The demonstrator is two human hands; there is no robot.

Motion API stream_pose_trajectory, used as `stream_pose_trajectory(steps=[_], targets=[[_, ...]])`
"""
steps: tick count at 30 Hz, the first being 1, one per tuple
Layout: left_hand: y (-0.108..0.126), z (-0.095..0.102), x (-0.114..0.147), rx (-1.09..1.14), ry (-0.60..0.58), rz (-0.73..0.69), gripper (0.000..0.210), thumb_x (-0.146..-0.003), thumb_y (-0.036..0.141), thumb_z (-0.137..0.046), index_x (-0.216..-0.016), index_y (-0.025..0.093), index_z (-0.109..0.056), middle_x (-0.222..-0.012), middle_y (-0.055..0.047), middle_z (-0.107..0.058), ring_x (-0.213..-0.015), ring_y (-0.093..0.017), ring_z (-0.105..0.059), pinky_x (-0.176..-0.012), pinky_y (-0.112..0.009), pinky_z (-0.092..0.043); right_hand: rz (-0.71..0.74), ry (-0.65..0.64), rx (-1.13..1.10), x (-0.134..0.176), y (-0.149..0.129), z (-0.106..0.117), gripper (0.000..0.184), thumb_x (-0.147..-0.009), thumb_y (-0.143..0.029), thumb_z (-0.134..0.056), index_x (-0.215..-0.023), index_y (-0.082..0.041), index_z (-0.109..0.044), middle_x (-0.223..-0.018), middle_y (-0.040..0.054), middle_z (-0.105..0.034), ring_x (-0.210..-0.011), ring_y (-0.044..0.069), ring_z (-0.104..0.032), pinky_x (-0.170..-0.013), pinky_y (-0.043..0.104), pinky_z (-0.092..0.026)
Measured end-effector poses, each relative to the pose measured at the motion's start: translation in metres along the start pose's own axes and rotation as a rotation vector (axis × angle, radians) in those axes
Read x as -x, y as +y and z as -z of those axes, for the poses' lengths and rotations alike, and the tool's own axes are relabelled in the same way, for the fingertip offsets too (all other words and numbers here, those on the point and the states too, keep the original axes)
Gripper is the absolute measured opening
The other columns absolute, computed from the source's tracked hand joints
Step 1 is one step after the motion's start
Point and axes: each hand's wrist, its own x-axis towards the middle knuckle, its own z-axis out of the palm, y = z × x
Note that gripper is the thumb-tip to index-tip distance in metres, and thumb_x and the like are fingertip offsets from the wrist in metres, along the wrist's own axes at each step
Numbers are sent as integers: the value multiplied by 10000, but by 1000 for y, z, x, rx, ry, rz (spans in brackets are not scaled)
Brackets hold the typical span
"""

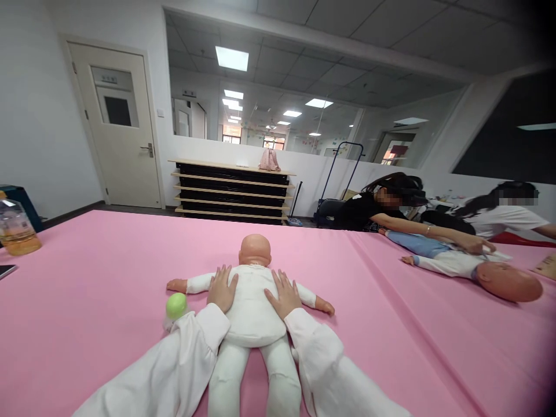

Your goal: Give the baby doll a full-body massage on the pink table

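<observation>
A baby doll (255, 307) with a white cloth body lies stretched out on the pink cover, its bald head pointing away from me and no face showing. Flat on the left side of its upper torso rests my left hand (223, 289), fingers spread. My right hand (284, 294) lies the same way on the right side, fingers apart. Neither hand grips anything. The doll's arms reach outward past my hands, and its legs run down between my white sleeves. Beside my left wrist is a bottle with a green cap (176, 306), partly hidden by the sleeve.
The pink-covered table (108, 278) spreads widely around me. A bottle of amber liquid (17, 229) and the corner of a dark flat device (6, 270) are at the left. On the right, a person in black (365, 208) reaches over another doll (452, 258); a person in white sits beyond.
</observation>
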Motion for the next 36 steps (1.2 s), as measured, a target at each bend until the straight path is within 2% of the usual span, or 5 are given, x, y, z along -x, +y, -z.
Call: stream_pose_trajectory(steps=[8,18,26,32,36], targets=[[4,15,32,-85,271,114,604,-843,292,-334,-1355,3,-195,-1428,-187,-180,-1334,-273,-103,-1059,-518,-95,-192,-38,33,27,-2,24,636,-861,-477,-277,-1370,-99,-223,-1437,116,-177,-1325,297,-127,-1031,581,-47],[-22,50,156,52,-242,-777,435,-868,373,-351,-1299,308,-365,-1405,-50,-304,-1301,-247,-245,-1031,-513,-213,630,-128,-211,144,-18,30,549,-829,-430,-406,-1341,-257,-305,-1447,58,-170,-1333,297,-16,-1015,596,-127],[-17,82,150,549,-493,-604,340,-888,326,-351,-811,213,-663,-646,-18,-687,-716,-128,-649,-899,-317,-445,651,-185,-759,143,-12,51,336,-864,-426,-387,-896,-236,-662,-761,21,-699,-788,135,-628,-881,296,-433],[-7,57,149,187,-232,-738,308,-859,357,-409,-1113,280,-563,-1217,-49,-546,-1142,-194,-476,-980,-372,-369,629,-81,-396,130,-30,40,330,-825,-393,-439,-1071,-230,-589,-1158,85,-565,-1082,229,-484,-921,432,-382],[-24,55,157,79,-325,-915,342,-864,371,-401,-1198,358,-476,-1270,-9,-501,-1236,-216,-377,-1034,-467,-255,830,-160,-261,141,-24,32,347,-814,-417,-459,-1114,-271,-556,-1194,60,-552,-1168,257,-416,-993,518,-279]])
